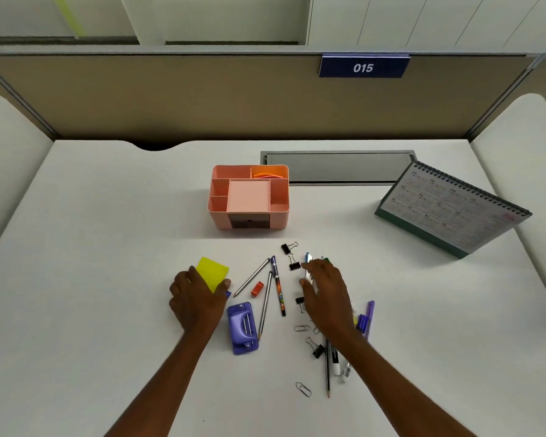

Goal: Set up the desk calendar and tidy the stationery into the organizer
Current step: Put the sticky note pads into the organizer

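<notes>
Left hand [196, 298] is clamped on the yellow pad [213, 272]. Thumb sits on the pad's right edge and fingers curl over the left edge. The pad sticks out ahead of the knuckles.

Right hand [327, 294] is curled round a pen bundle [309, 272]. I see a white barrel plus a blue tip and a green tip poking out past the fingers. Can't tell how many pens are in it.

Loose on the desk [92, 247]:
- Between the hands: two pencils [252, 276], a dark pen [278, 285], and a small orange block [257, 288].
- Punch [243, 328] lies just right of the left wrist.
- Binder clips [289, 248]: two just ahead-left of the right fingertips, one beside the right thumb, one left of the right forearm.
- Paper clips [301, 328]: one left of the right wrist, one further back along the forearm.
- Purple markers [368, 320] lie just right of the right wrist, partly hidden by it.
- A black pencil [327, 367] and white correction pens [336, 364] lie against the right forearm, their far ends under it.

Organizer [279, 220] sits well ahead of both hands, roughly on the line between them. Something orange is in its back-right compartment. I can't make out what's in the drawer slot at the front.

Calendar [448, 206] stands tented, well ahead and right of the right hand, clear of everything else.
</notes>
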Tool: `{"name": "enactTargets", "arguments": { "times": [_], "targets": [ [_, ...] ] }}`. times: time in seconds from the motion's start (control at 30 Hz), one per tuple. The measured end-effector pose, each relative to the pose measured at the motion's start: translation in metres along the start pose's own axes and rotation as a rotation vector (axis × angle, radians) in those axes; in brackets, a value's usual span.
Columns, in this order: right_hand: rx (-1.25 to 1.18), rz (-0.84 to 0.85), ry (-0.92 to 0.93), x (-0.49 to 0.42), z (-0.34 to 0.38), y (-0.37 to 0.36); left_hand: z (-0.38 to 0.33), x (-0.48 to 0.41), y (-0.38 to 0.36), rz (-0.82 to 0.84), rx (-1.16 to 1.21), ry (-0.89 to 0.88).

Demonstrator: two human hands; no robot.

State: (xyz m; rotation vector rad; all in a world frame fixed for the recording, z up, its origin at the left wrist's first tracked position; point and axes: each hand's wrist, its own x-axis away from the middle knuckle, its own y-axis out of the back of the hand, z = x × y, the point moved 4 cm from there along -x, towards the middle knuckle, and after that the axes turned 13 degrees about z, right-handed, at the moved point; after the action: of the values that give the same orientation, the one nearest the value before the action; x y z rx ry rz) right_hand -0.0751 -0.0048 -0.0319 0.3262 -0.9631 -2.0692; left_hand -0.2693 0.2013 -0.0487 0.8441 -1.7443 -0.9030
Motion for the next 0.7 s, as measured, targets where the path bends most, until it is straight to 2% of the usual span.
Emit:
{"name": "enactTargets", "arguments": {
  "times": [0.17, 0.3, 0.47, 0.6, 0.7],
  "targets": [
    [0.008, 0.041, -0.015, 0.022, 0.009, -0.019, -0.003, -0.005, 0.008, -0.02, -0.042, 0.007],
    [0.031, 0.073, 0.037, 0.028, 0.021, -0.032, -0.009, -0.013, 0.014, 0.03, -0.011, 0.026],
    [0.06, 0.115, 0.085, 0.026, 0.04, -0.046, -0.003, -0.023, 0.021, 0.093, 0.173, 0.04],
    [0.066, 0.133, 0.129, 0.019, 0.051, -0.046, -0.002, -0.027, 0.026, 0.095, 0.417, -0.133],
    [-0.032, 0.172, 0.115, 0.009, 0.053, -0.044, -0.008, -0.017, 0.038, 0.094, 0.532, -0.188]
  ]
}}
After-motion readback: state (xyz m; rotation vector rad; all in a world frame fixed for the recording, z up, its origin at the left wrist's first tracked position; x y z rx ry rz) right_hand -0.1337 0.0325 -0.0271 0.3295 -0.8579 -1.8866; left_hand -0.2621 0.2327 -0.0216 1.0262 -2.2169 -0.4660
